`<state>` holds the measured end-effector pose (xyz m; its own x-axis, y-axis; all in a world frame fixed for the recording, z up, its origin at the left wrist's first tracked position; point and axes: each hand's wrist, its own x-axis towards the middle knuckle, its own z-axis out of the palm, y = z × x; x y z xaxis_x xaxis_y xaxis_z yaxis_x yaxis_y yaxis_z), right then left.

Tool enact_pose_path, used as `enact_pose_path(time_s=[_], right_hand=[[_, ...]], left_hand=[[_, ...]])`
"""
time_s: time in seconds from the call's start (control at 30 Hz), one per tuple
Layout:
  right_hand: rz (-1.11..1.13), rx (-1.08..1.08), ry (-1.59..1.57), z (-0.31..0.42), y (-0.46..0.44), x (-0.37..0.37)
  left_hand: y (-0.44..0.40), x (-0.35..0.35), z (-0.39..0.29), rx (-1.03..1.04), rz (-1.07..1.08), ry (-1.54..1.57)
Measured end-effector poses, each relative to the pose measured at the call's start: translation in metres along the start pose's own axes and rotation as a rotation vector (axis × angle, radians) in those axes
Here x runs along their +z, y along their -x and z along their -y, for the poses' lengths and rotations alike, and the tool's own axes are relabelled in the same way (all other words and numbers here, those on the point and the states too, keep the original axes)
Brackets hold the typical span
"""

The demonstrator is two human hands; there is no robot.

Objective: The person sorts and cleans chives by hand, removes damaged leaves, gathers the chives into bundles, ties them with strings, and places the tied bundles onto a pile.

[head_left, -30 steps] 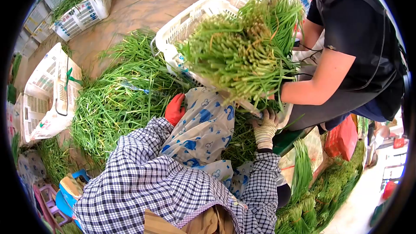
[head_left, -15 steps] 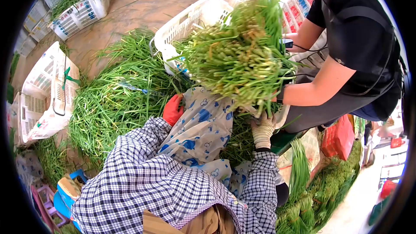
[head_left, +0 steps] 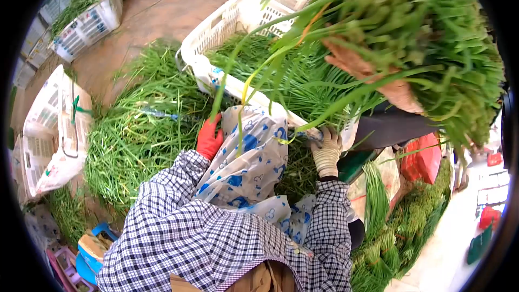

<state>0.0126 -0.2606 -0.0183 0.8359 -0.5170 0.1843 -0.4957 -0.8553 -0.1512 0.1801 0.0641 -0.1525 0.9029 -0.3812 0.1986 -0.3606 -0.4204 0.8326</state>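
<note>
My left hand (head_left: pixel 209 138), in a red glove, is closed at the left edge of a clear plastic sheet (head_left: pixel 238 167) with blue prints; its fingertips are partly hidden. My right hand (head_left: pixel 327 150), in a pale ribbed glove, is hooked over the near rim of a white plastic basket (head_left: pixel 201 37). Long green leafy stalks (head_left: pixel 297 78) lie inside the basket. The sheet drapes from its near side over my lap. Above the basket's right end, close to the camera, another person's arm (head_left: pixel 403 89) supports a large, blurred bundle of green stalks (head_left: pixel 421 27).
A loose heap of green leaves (head_left: pixel 138 151) covers the floor at left, beside a tilted white crate (head_left: pixel 75 135). More crates (head_left: pixel 89 32) line the back. Tied bundles (head_left: pixel 384 254) and a red bag (head_left: pixel 421 157) are at right. A blue stool (head_left: pixel 89 259) stands lower left.
The other person's bundle has moved up and right, nearer the camera, uncovering the stalks in the basket. My hands stay almost where they were at the basket's near side.
</note>
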Motion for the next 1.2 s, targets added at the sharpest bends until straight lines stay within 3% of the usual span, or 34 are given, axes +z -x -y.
enact_pose_path(time_s=[0.2,0.33,0.43,0.53,0.57,0.6,0.63,0.67,0.73,0.8,0.83,1.07,1.2], right_hand=[[0.022,0.001,-0.036,-0.009,0.001,0.004],[-0.057,-0.04,0.006,-0.009,0.001,0.006],[0.026,0.06,0.012,0.001,0.001,-0.003],[0.0,0.147,-0.216,0.003,-0.003,-0.018],[-0.075,0.315,-0.609,-0.002,-0.005,-0.014],[-0.255,0.26,-0.614,-0.022,-0.008,0.004],[-0.43,0.2,-0.601,-0.042,-0.01,0.024],[-0.444,0.245,-0.443,-0.04,-0.012,0.001],[-0.394,0.312,-0.448,-0.047,-0.014,-0.004],[-0.006,0.242,-0.121,-0.042,-0.02,-0.023],[-0.116,0.095,-0.054,-0.044,-0.015,-0.015],[-0.083,0.113,0.012,-0.049,-0.016,0.002],[-0.353,0.006,-0.142,-0.05,-0.012,0.006]], left_hand=[[-0.006,0.001,-0.003,0.063,-0.024,0.05],[-0.021,-0.009,-0.031,-0.019,-0.088,0.268],[-0.048,-0.017,-0.068,0.046,-0.11,0.498],[-0.091,-0.025,-0.139,0.19,-0.035,0.489],[-0.107,-0.02,-0.16,0.239,0.033,0.509],[-0.12,-0.015,-0.184,0.296,0.131,0.535],[-0.137,-0.002,-0.194,0.392,0.237,0.48],[-0.15,0.014,-0.21,0.433,0.361,0.382],[-0.17,0.054,-0.227,0.611,0.522,0.129],[-0.186,0.106,-0.233,0.697,0.658,-0.163],[-0.19,0.13,-0.235,0.716,0.677,-0.273],[-0.214,0.245,-0.237,0.81,0.814,-0.693],[-0.22,0.263,-0.235,0.801,0.923,-0.7]])
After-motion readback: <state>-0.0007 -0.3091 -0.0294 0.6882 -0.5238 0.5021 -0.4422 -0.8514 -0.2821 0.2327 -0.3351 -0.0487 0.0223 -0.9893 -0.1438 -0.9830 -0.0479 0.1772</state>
